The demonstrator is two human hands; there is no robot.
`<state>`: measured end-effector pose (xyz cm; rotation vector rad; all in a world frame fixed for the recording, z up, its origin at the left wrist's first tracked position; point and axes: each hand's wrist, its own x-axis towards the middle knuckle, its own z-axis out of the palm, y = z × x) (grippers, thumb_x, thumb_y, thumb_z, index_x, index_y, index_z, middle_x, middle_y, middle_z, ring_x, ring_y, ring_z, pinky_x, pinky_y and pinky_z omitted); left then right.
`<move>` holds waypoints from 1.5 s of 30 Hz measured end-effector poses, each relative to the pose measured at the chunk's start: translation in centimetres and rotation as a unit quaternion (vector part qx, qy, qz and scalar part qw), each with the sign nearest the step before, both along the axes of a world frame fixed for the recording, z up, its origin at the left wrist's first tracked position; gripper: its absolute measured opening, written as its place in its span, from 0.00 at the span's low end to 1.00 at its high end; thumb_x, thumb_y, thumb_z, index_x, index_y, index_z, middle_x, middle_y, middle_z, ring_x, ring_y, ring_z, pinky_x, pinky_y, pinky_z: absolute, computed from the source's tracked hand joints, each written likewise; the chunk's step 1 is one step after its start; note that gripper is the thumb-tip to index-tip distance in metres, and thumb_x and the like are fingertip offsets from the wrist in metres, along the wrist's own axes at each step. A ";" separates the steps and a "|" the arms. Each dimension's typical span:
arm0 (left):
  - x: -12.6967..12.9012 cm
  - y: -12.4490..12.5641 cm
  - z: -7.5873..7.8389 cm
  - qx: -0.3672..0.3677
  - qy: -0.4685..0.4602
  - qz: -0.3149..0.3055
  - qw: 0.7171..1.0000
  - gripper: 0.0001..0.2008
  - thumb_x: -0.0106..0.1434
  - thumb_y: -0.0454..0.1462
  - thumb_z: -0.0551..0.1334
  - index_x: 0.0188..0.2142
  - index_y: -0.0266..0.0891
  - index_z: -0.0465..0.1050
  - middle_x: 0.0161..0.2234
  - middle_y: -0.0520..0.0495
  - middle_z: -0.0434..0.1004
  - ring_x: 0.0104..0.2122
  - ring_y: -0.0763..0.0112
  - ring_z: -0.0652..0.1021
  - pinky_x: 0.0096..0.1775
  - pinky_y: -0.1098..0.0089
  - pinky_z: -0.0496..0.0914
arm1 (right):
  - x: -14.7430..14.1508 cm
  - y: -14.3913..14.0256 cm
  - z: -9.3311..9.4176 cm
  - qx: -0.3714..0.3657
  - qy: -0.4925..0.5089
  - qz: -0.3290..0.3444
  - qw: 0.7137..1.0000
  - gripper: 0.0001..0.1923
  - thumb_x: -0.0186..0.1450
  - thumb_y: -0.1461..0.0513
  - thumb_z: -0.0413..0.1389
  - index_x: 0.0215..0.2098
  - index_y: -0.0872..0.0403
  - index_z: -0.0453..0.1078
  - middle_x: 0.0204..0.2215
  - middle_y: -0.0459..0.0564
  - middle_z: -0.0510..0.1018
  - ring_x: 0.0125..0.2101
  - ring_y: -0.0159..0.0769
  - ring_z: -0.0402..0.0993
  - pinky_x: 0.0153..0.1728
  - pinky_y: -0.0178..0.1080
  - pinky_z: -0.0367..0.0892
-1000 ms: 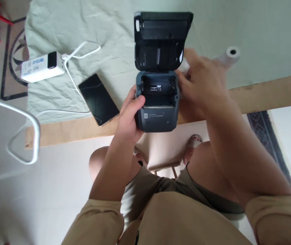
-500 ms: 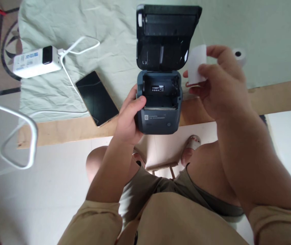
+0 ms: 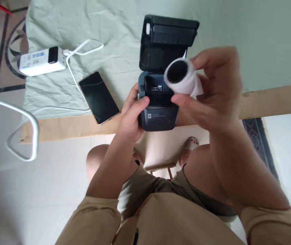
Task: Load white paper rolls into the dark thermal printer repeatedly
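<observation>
We are holding a paper roll point(image 3: 182, 79) in our right hand point(image 3: 212, 92), fingers and thumb clamped around it, its dark hollow core facing us. The roll is hanging in the air just above the right side of the printer point(image 3: 159, 112), in front of the open bay. A loose white end of paper is trailing off the roll toward the right, against our palm.

Our left hand point(image 3: 131, 117) is gripping the left side of the printer, thumb lying over its near top edge and fingers wrapped round the side. The printer is sitting at the near edge of the worktop point(image 3: 268, 100), and its lid point(image 3: 167, 37) is standing open, tilted toward the far side.

To the left of the printer a phone point(image 3: 98, 97) is lying face up, screen dark, on a pale green cloth point(image 3: 115, 41). Farther left, a white power bank point(image 3: 42, 60) is resting on the cloth, and a white cable point(image 3: 70, 69) is running from it in a loop and passing close by the phone.
</observation>
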<state>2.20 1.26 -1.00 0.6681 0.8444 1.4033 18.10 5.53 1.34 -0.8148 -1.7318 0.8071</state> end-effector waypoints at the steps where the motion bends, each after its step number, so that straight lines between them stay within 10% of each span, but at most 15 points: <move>1: 0.1 0.0 0.0 0.008 0.006 0.006 1.000 0.11 0.60 0.35 0.58 0.44 0.41 0.67 0.35 0.50 0.75 0.42 0.69 0.77 0.41 0.72 0.71 | -0.3 -0.2 0.0 0.013 -0.023 0.004 1.000 0.15 0.55 0.61 0.58 0.39 0.46 0.61 0.40 0.43 0.69 0.40 0.31 0.70 0.36 0.36 0.68; 9: 0.0 -0.3 -0.2 0.017 0.035 0.005 0.999 0.14 0.58 0.37 0.61 0.45 0.42 0.68 0.42 0.48 0.73 0.45 0.66 0.75 0.41 0.72 0.70 | -0.5 0.0 0.2 0.059 -0.303 -0.075 0.948 0.02 0.60 0.62 0.52 0.33 0.50 0.63 0.43 0.45 0.76 0.45 0.37 0.72 0.48 0.47 0.65; 22: -0.3 -0.2 -0.1 0.015 -0.046 0.016 0.999 0.12 0.58 0.39 0.61 0.42 0.39 0.68 0.31 0.52 0.71 0.29 0.78 0.74 0.31 0.79 0.68 | -1.4 -1.6 0.4 0.199 -0.232 0.013 0.952 0.02 0.58 0.61 0.58 0.30 0.48 0.69 0.33 0.39 0.78 0.44 0.37 0.73 0.44 0.45 0.65; 25: -0.7 -0.3 -0.3 0.012 -0.041 -0.002 0.999 0.14 0.55 0.31 0.63 0.42 0.40 0.68 0.29 0.54 0.71 0.26 0.81 0.73 0.28 0.81 0.68 | -1.5 -1.3 -0.1 0.176 -0.168 0.042 0.969 0.06 0.58 0.58 0.59 0.31 0.51 0.69 0.33 0.42 0.78 0.46 0.37 0.72 0.46 0.45 0.67; 29: -0.8 -0.3 -0.6 0.029 -0.012 -0.017 0.999 0.20 0.53 0.29 0.65 0.46 0.41 0.67 0.34 0.52 0.74 0.31 0.76 0.76 0.32 0.78 0.71 | -0.8 0.5 -1.2 0.079 -0.024 -0.088 0.993 0.15 0.60 0.60 0.56 0.46 0.49 0.64 0.46 0.47 0.71 0.48 0.32 0.70 0.34 0.33 0.68; 33: -0.7 -0.3 -0.6 0.050 0.025 -0.020 0.998 0.25 0.52 0.29 0.67 0.49 0.42 0.66 0.41 0.49 0.74 0.39 0.71 0.77 0.40 0.74 0.72 | -0.4 1.6 -1.6 0.007 0.013 -0.003 1.000 0.30 0.61 0.52 0.55 0.58 0.47 0.52 0.61 0.49 0.52 0.54 0.32 0.65 0.26 0.28 0.65; 40: -0.7 -0.5 -0.6 0.038 0.026 -0.004 0.999 0.22 0.51 0.28 0.68 0.45 0.43 0.68 0.37 0.54 0.75 0.34 0.76 0.77 0.37 0.75 0.74 | -0.6 0.6 -1.7 -0.018 -0.078 -0.007 0.997 0.20 0.64 0.51 0.50 0.51 0.49 0.62 0.50 0.48 0.68 0.43 0.29 0.68 0.35 0.33 0.67; 45: -0.8 -0.8 -0.6 0.056 0.005 0.008 0.998 0.16 0.53 0.34 0.68 0.42 0.41 0.70 0.37 0.52 0.75 0.36 0.74 0.78 0.35 0.77 0.73 | -1.4 -0.2 -1.7 -0.163 -0.039 0.111 0.980 0.29 0.61 0.52 0.54 0.58 0.46 0.50 0.45 0.47 0.68 0.37 0.27 0.68 0.35 0.33 0.70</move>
